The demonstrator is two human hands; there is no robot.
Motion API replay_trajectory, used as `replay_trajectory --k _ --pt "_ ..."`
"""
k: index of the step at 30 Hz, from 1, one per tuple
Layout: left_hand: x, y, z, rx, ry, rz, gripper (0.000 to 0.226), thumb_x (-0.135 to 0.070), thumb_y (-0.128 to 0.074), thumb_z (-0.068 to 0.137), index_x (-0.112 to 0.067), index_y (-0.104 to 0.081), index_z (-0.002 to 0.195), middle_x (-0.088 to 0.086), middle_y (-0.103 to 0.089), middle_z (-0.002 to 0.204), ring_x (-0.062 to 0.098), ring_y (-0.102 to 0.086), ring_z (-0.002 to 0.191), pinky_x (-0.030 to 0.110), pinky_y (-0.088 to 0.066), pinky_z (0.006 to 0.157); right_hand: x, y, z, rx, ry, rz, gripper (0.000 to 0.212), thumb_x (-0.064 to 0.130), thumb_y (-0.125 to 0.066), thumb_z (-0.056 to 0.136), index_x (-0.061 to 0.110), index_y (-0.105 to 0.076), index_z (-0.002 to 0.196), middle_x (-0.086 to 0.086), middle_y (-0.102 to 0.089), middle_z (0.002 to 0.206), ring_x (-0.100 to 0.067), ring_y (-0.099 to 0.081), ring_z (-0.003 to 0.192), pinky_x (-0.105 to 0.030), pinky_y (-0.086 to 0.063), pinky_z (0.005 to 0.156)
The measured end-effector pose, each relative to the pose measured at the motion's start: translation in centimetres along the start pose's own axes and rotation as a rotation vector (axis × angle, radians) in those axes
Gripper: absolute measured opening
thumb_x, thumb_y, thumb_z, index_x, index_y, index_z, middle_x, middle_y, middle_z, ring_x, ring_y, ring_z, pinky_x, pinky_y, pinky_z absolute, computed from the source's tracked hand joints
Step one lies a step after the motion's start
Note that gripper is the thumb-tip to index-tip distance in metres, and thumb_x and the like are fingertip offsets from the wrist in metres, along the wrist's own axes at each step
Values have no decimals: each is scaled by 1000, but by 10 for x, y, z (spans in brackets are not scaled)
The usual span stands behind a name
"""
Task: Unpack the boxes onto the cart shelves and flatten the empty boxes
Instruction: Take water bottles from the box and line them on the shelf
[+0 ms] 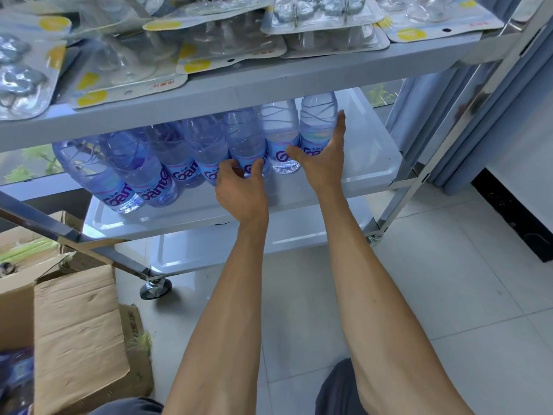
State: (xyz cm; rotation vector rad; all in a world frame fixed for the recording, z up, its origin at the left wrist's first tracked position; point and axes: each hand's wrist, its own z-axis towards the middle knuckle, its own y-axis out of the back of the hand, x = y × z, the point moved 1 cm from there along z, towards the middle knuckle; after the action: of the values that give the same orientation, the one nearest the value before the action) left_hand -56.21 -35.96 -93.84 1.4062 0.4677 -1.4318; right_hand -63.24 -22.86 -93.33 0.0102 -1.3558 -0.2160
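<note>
My left hand [239, 187] curls its fingers around the base of one water bottle [245, 142] in the row, thumb to the bottle's right, while my right hand [321, 157] lies flat and open against the end bottle [317, 121], fingers straight along its far side and thumb resting across the label of the bottle between [279, 136]. All the bottles stand upright on the middle shelf [359, 163] of the cart, with more bottles [131, 169] running off to the left of my left hand; their caps and necks are hidden behind the edge of the top shelf [239, 91], so I see only bodies and purple-lettered labels. Above my hands, that top shelf carries overlapping blister packs [125, 73] with yellow stickers; what sits inside them is hard to make out through the glare. Below my wrists lies the bottom shelf [209, 250], and a caster [155, 287] stands on the tiled floor [449, 295]. Down to the left of my left forearm an open cardboard box [77, 324] is cut off by the frame edge, its contents a dark blur. Right of my right hand, a blue curtain [478, 115] hangs behind the cart's steel post [443, 151].
</note>
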Motion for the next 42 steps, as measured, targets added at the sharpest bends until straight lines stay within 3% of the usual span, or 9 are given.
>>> replay_trajectory --k 9,13,15,17,20,24,28,32,42 --pt "16 31 4 -73 -51 -79 20 -24 -73 83 -8 -66 92 2 -68 82 17 -62 73 38 -54 77 -6 7 -4 -87 19 -42 82 15 -83 76 12 -38 145 6 -55 132 -3 -53 111 -18 -46 97" --pt "-20 18 -17 72 -528 -25 14 -7 -60 89 -7 -69 98 4 -69 89 20 -63 75 34 -53 67 -2 11 2 -82 0 -117 78 21 -85 72 16 -45 138 3 -64 120 -7 -58 98 -4 -44 81" --pt "-43 -9 -21 254 -635 91 35 2 -53 87 -2 -65 120 15 -66 119 29 -64 102 37 -53 80 -1 14 2 -133 -3 -140 76 20 -85 68 16 -49 134 8 -64 108 -8 -59 89 1 -40 72" --pt "-56 -37 -17 443 -566 339 54 1 -48 92 -1 -42 146 19 -38 153 34 -40 137 37 -38 107 0 15 1 -169 -2 -161 76 21 -85 68 15 -50 135 5 -66 112 -11 -60 91 -3 -42 77" --pt "-58 -64 -12 556 -533 648 55 -15 -47 100 -2 -31 151 19 -22 161 33 -21 148 35 -19 120 0 19 3 -169 15 -203 77 26 -87 70 13 -49 136 -3 -65 123 -17 -63 104 -15 -46 86" --pt "-69 -76 6 395 -549 694 40 -15 -53 90 -2 -54 128 18 -58 127 33 -56 115 34 -44 91 -3 25 8 -198 20 -228 77 31 -87 69 14 -51 134 2 -66 117 -10 -61 96 -16 -47 84" --pt "-90 -93 31 424 -476 731 33 -18 -53 94 -7 -57 124 18 -57 127 33 -53 120 35 -42 98 -6 25 12 -251 15 -219 78 32 -86 72 11 -48 138 6 -60 121 -5 -52 101 4 -35 81" --pt "-97 -109 34 502 -452 801 31 -17 -56 94 -8 -57 124 16 -62 126 33 -58 120 39 -47 96 -11 26 12 -212 57 -223 78 29 -83 78 7 -45 141 -7 -58 135 -19 -58 119 -22 -46 101" --pt "-103 -102 41 616 -283 787 53 -35 -78 76 -17 -60 123 7 -63 126 27 -61 120 36 -52 92 -11 24 13 -205 36 -195 83 26 -84 77 6 -41 145 -9 -54 141 -24 -55 124 -31 -46 106"
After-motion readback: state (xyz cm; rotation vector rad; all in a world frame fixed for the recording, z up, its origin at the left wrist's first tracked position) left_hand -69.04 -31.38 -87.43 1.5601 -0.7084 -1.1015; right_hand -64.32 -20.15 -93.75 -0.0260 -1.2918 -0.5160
